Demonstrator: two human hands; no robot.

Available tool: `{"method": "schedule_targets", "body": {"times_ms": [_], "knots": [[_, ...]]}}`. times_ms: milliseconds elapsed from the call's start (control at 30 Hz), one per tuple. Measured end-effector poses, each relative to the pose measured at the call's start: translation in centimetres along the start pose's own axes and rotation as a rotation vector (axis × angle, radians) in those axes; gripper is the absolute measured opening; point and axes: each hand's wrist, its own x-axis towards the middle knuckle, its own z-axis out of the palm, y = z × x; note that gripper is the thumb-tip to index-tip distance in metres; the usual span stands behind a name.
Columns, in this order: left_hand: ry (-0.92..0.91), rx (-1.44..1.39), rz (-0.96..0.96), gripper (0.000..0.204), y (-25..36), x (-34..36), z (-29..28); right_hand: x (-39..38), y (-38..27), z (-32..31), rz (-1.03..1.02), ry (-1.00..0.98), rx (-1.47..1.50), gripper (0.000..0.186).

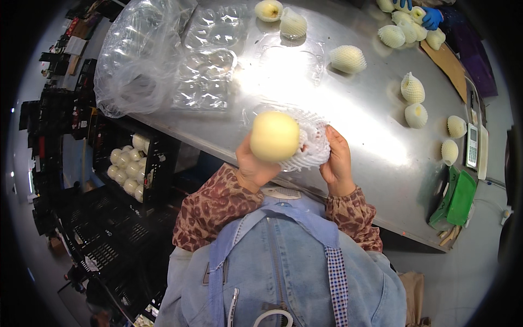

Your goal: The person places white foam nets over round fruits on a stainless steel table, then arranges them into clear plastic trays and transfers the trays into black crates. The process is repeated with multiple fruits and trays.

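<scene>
My left hand (257, 165) is closed round the lower left side of a smooth, round, pale yellow pear (275, 135). To the right, my right hand (337, 161) pinches the edge of a white foam net (311, 143). The net lies against the pear's right side and spreads between my two hands, with the pear's left side bare. Both hands are over the near edge of the metal table (376, 174). Just beyond them is a clear plastic tray (289, 64).
Clear trays (204, 82) and a plastic bag (139, 60) lie at the table's left. Several netted pears (348, 59) stand around the far and right side. Nearby are a green bin (460, 197), a scale (473, 146), a crate (147, 191) and a person's blue-gloved hand (433, 18).
</scene>
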Motion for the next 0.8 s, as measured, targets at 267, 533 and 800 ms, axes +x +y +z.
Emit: {"method": "schedule_targets", "body": {"times_ms": [267, 533, 800], "knots": [[-0.151, -0.141, -0.149, 0.056, -0.7, 0.3, -0.8, -0.3, 0.3, -0.8, 0.105, -0.015, 0.078, 0.027], [-0.221, 0.8, -0.104, 0.085, 0.8, -0.5, 0.4, -2.0, -1.0, -2.8, -0.097, 0.021, -0.39, 0.026], [-0.197, 0.983, -0.077, 0.088, -0.1, -0.2, 1.5, -1.8, -1.3, -3.3, -0.484, 0.059, -0.696, 0.018]]}}
